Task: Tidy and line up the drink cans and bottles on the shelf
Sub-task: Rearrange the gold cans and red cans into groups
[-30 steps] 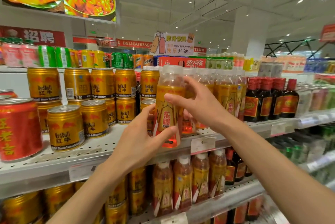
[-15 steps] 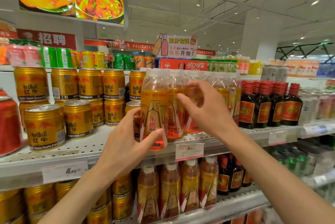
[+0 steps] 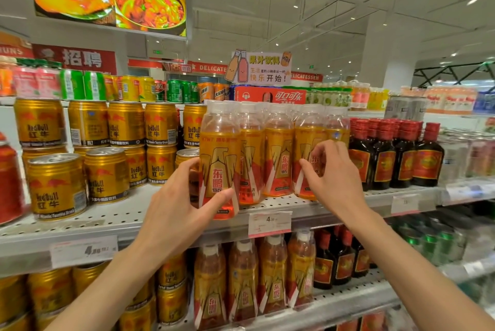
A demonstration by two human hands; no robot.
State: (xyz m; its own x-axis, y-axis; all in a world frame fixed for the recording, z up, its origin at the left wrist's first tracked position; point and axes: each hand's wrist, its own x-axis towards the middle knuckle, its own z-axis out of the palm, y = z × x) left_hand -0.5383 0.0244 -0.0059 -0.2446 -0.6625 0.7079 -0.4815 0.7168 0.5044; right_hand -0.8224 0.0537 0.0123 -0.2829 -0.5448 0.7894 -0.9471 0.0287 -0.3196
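1. The front orange bottle [image 3: 219,162] stands upright at the near edge of the white shelf [image 3: 128,219], at the left end of the row of orange bottles [image 3: 278,154] and a little nearer than they are.
2. The left hand [image 3: 175,213] grips this bottle low on its label, thumb across the front and fingers curled round its left side.
3. The right hand [image 3: 336,178] is at the right end of the same row, its fingers bent and touching the label of the rightmost front bottle [image 3: 308,154]; whether it actually clasps that bottle cannot be told.
4. Left of the bottles stand gold cans [image 3: 107,174], some stacked two high farther back, single ones nearer the edge.
5. At the far left edge is part of a red can [image 3: 9,183].
6. Right of the orange bottles stand dark bottles with red caps [image 3: 396,156], close together.
7. A price tag [image 3: 269,223] hangs on the shelf's front edge below the orange row.
8. The shelf below [image 3: 348,301] carries more orange bottles, gold cans and dark bottles.
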